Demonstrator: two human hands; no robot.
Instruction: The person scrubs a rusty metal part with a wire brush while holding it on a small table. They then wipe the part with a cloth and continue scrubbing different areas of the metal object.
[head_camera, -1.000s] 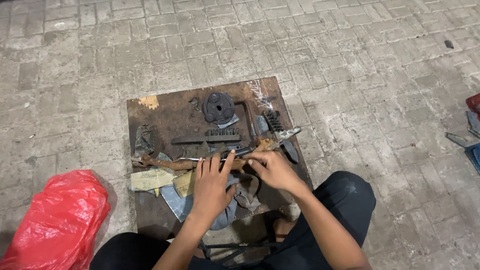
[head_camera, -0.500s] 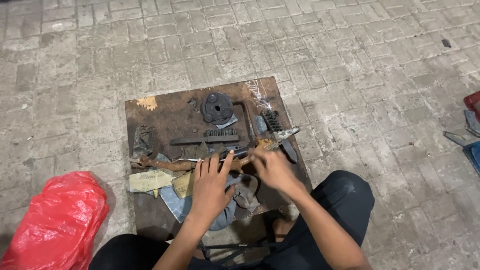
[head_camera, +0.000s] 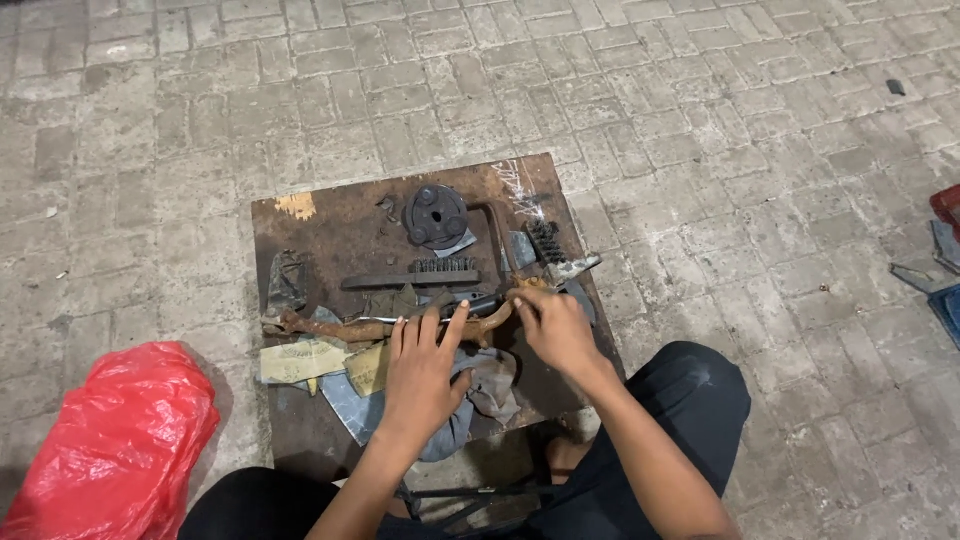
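Head view: my right hand (head_camera: 553, 328) has its grip closed on the right end of the rusty bar (head_camera: 400, 328); my left hand (head_camera: 425, 368) lies flat, fingers spread, on its middle. The bar runs left-right across the board (head_camera: 330, 225), bent, brown and scaly, with a rag (head_camera: 490, 385) just below.

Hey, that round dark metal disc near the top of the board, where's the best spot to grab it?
The round disc lies flat, apart from both hands. Probably best pinched across its outer rim from above; the left side is barest, since a pale metal scrap touches its lower right edge.
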